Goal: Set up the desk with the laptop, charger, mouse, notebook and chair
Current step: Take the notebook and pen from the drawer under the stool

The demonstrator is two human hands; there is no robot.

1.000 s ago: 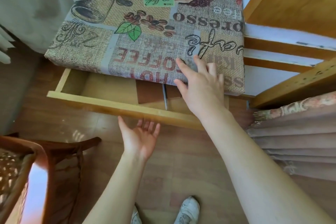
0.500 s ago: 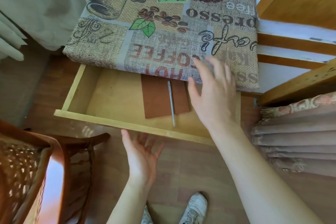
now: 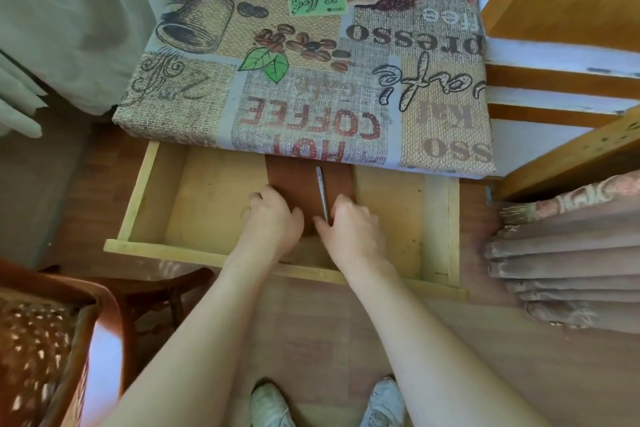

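Hands first: our left hand and right hand curl onto the brown notebook in the open drawer, a pen lying on it, under the cloth-covered desk; chair at left.

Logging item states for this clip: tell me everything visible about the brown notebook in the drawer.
The notebook is a flat, reddish-brown rectangle with a plain, matte cover, lying closed on the floor of the open wooden drawer. Its far end runs under the desk's tablecloth edge, so its full length is hidden. A slim metallic pen lies along its cover. The left hand rests on its near left corner and the right hand on its near right part beside the pen; whether either has a grip on it cannot be told.
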